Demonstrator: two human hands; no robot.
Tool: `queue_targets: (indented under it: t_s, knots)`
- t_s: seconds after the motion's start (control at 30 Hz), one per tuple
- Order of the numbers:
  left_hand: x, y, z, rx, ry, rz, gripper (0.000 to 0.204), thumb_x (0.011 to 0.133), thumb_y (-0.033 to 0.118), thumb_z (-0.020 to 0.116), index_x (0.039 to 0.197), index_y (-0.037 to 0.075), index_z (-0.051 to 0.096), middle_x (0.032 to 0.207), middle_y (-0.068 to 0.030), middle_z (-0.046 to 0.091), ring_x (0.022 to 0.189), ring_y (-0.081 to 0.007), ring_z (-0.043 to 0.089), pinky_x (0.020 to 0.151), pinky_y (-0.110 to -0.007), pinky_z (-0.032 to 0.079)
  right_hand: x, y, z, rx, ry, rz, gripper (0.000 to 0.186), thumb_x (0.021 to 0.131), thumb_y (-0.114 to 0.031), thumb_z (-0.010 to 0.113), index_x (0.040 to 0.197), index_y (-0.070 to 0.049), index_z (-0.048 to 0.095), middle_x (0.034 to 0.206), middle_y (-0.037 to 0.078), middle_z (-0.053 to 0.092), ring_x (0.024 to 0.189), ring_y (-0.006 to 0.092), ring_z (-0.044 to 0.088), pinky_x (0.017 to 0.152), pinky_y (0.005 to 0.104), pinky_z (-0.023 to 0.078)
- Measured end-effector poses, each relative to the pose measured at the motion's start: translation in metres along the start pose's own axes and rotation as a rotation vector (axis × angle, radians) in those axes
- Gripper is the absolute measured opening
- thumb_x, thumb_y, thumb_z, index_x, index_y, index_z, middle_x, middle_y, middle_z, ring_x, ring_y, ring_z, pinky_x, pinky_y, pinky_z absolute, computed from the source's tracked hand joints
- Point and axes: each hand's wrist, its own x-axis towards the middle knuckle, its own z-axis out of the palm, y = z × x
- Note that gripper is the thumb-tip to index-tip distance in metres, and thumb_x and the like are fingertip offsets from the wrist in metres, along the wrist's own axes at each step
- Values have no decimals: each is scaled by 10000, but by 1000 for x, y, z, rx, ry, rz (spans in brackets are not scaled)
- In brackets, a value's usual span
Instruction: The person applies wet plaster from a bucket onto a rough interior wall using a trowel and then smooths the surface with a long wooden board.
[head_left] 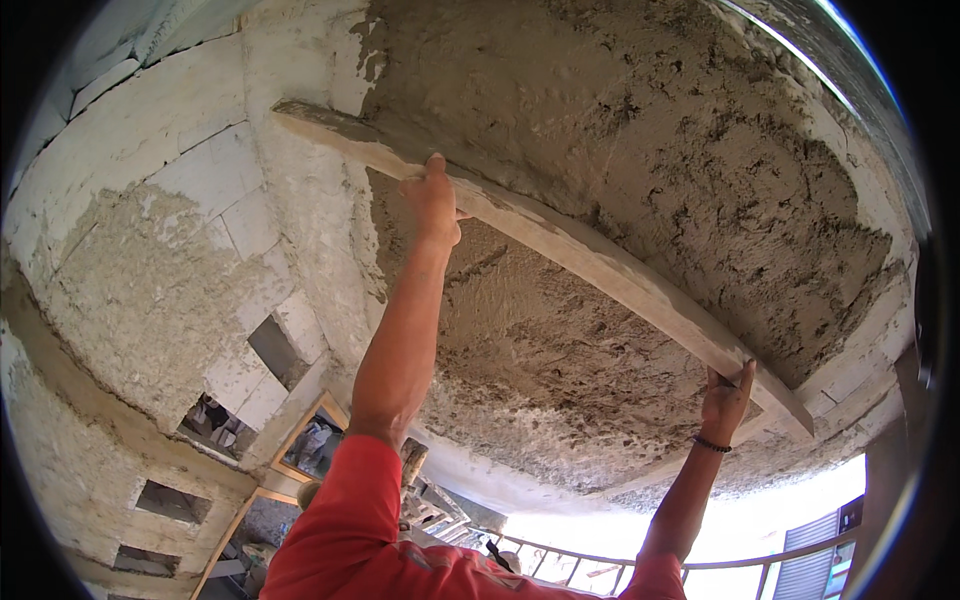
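Observation:
A long, mortar-smeared straightedge [590, 262] lies slantwise against wet grey-brown plaster [700, 150], from upper left to lower right. My left hand [432, 205] grips its lower edge toward the upper-left end, thumb up along the face. Close to the other end, my right hand [727, 405] is closed around the same edge, a dark beaded bracelet [712, 443] on that wrist. Above the straightedge the plaster is smoother at left and rough and pitted at right. Below it, the plaster [540, 320] looks streaked and thin. Both arms reach up and are fully visible from red sleeves.
Pale block wall [190, 190] with partial plaster stands at left, with several square openings [172, 500] lower down. A wooden frame [308, 437] is beside it. A railing [580, 565] curves along the bottom, against bright daylight. A dark post [905, 420] rises at right.

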Motion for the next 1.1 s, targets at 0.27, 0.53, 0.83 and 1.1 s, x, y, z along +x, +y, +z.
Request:
queue_targets:
  t_s: [0.27, 0.53, 0.83, 1.1]
  knots:
    - [-61, -112, -8, -29, -38, -56, 397, 981, 262, 533, 1180, -40, 370, 1025, -151, 520, 787, -249, 602, 659, -413, 548, 35, -24, -124, -41, 29, 18, 604, 955, -406, 597, 1409, -51, 416, 1400, 122, 467, 1251, 266, 498, 989, 432, 477]
    - [-51, -63, 22, 22, -146, 153, 319, 974, 248, 538, 972, -28, 378, 850, -92, 492, 584, -146, 489, 473, -296, 457, 26, -41, -71, -28, 30, -38, 602, 951, -414, 604, 1395, -49, 427, 1349, 122, 489, 1206, 241, 517, 979, 383, 486]
    - [16, 84, 81, -15, -125, 87, 558, 951, 256, 523, 1256, -99, 219, 1175, -243, 494, 924, -324, 623, 614, -495, 610, 49, -73, 79, -234, -54, -317, 610, 967, -280, 607, 1393, 70, 346, 1342, 180, 434, 1210, 308, 516, 1010, 402, 514]
    - [-6, 99, 88, 4, -70, -152, 527, 1005, 331, 461, 1402, 11, 329, 1353, -158, 473, 1147, -382, 565, 888, -628, 515, 56, -98, 75, -21, -41, -110, 580, 915, -297, 685, 1369, -34, 437, 1299, 118, 480, 1190, 323, 535, 974, 455, 531]
